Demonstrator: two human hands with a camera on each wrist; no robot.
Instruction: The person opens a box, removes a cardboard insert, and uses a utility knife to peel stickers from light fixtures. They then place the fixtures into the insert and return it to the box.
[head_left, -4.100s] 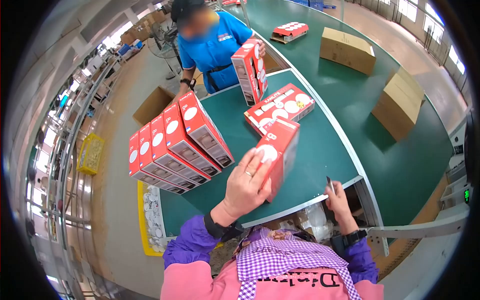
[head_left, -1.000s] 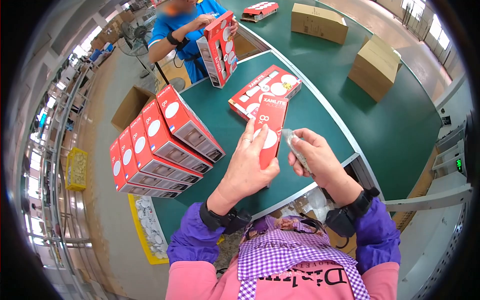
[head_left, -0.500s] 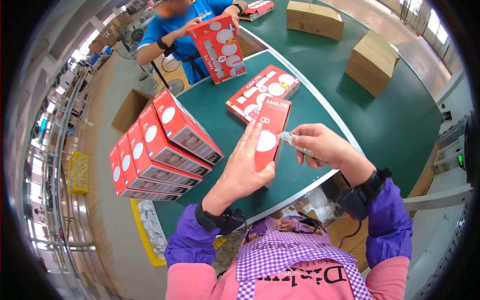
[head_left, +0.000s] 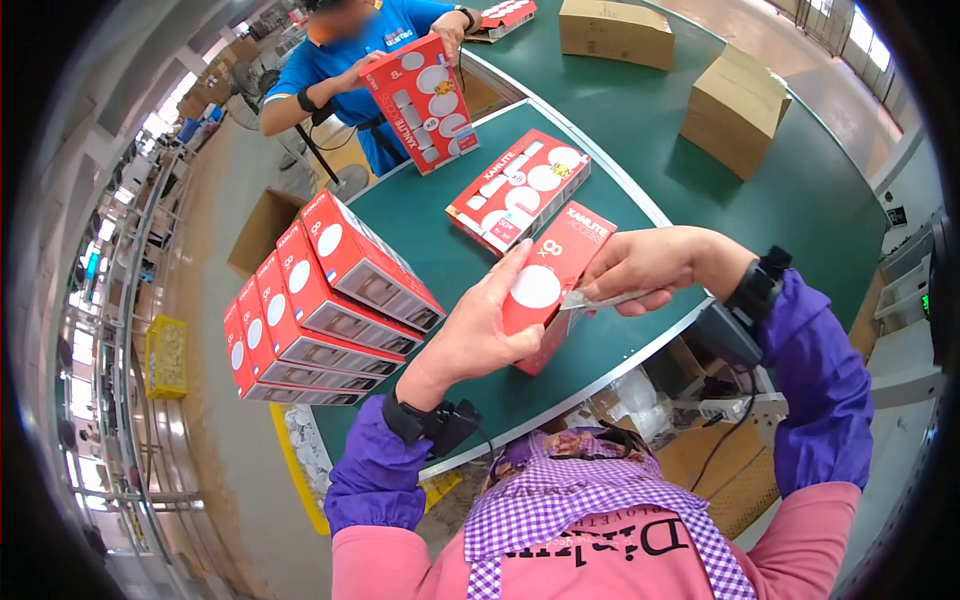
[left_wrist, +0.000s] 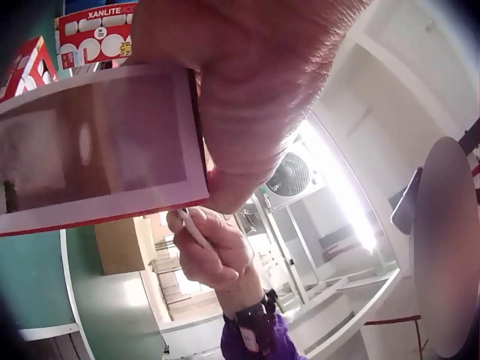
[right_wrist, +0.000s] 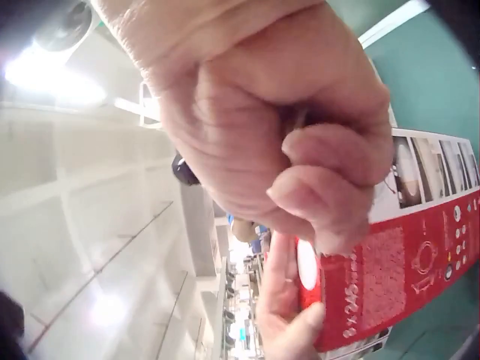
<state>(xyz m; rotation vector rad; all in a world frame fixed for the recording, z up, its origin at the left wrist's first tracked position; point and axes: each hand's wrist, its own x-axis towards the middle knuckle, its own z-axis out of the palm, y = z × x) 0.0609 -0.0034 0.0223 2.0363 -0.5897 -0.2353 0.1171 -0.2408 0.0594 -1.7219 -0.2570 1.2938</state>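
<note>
My left hand (head_left: 475, 325) holds a red XANLITE box (head_left: 577, 232) on the green table, its fingers along one edge and the thumb on the near side. My right hand (head_left: 645, 270) pinches a slim grey knife (head_left: 573, 300) with a wrapped-looking handle. The knife's tip is right at the box's edge, beside the white circle. In the left wrist view, the knife (left_wrist: 196, 234) sticks out between the right thumb and fingers, below the box's windowed face (left_wrist: 90, 142). The right wrist view shows curled fingers (right_wrist: 322, 176) hiding most of the knife.
Several red boxes stand in a row (head_left: 330, 290) at left. Another red box (head_left: 520, 190) lies just beyond mine. Across the table, a person in blue (head_left: 345, 60) holds a similar box (head_left: 425, 105). Brown cartons (head_left: 735, 110) stand at far right; a yellow crate (head_left: 165, 357) sits at left.
My right hand came in from the right side and brought the knife onto the box's edge. The box has swung clockwise under my left hand. The other person turned their box to show its front.
</note>
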